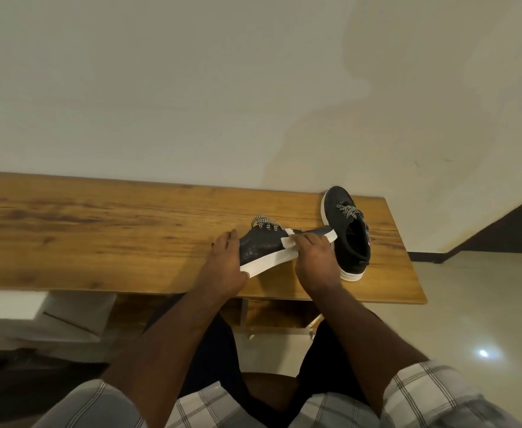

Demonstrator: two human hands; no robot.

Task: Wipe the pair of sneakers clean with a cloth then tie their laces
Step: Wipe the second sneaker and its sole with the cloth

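Note:
A black sneaker with a white sole lies tipped on its side near the wooden table's front edge, its striped laces loose. My left hand grips its toe end, thumb on the sole. My right hand holds a white cloth against the sneaker's side near the heel. The second black sneaker stands upright on the table just to the right, toe pointing away, laces loose.
The wooden table runs along a pale wall, and its right end stops just past the second sneaker. White boxes sit under the table at the left. Tiled floor lies to the right.

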